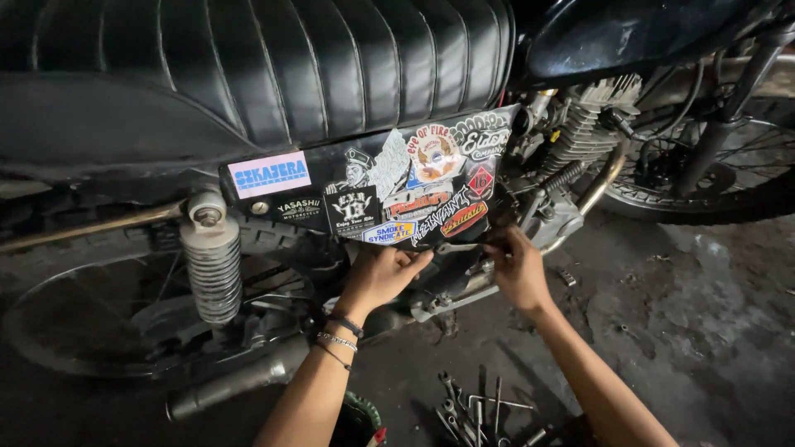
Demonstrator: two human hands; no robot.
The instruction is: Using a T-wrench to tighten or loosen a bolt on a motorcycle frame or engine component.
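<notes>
Under side panel [389,186], left hand [379,277], right hand [517,269] pinching wrench [460,247]

Loose wrenches [464,410] on concrete floor [696,331]

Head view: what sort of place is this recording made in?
Most likely a motorcycle repair shop or home garage. A motorcycle stands on a stained, gritty concrete floor, loose spanners and keys lie on it, and both hands, left hand and right hand, work under the sticker-covered side panel.
</notes>
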